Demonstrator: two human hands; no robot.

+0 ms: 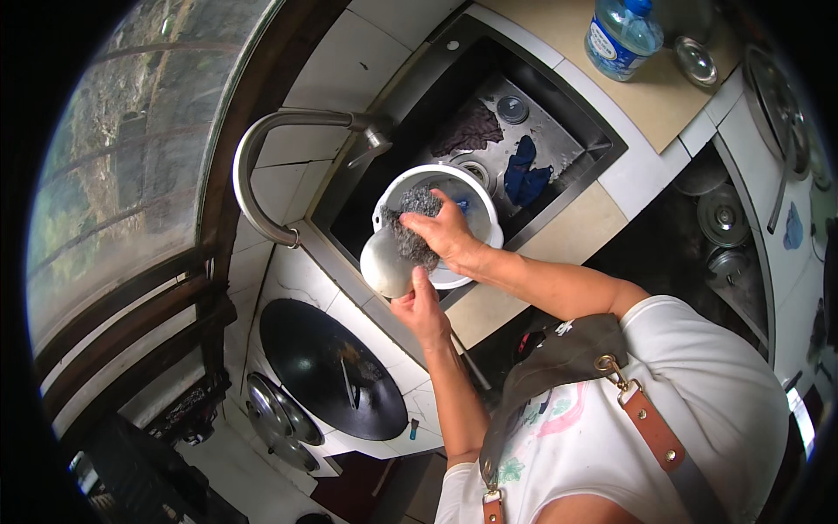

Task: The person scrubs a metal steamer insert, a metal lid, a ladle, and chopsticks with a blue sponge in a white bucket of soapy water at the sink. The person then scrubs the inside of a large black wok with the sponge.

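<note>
My left hand (pixel 424 314) grips the rim of a rounded metal utensil (pixel 386 265), its domed side showing. A thin metal rod (pixel 476 370) shows beyond my left wrist; whether it is the utensil's handle, I cannot tell. My right hand (pixel 445 229) presses a grey mesh scouring pad (pixel 419 252) against the utensil. Below both hands is a white plastic basin (pixel 495 239) with liquid and something blue inside, standing partly over the sink (pixel 576 147). A dark crumpled cloth (pixel 468 128), a blue cloth (pixel 526 177) and a round drain part (pixel 512 109) lie in the sink.
A curved metal faucet (pixel 242 170) rises at the sink's left. A large black wok (pixel 334 367) and metal lids (pixel 278 412) are at lower left. A blue-capped bottle (pixel 622 42) stands on the counter at top right beside a small metal dish (pixel 695 61). Lidded pots (pixel 723 216) sit at right.
</note>
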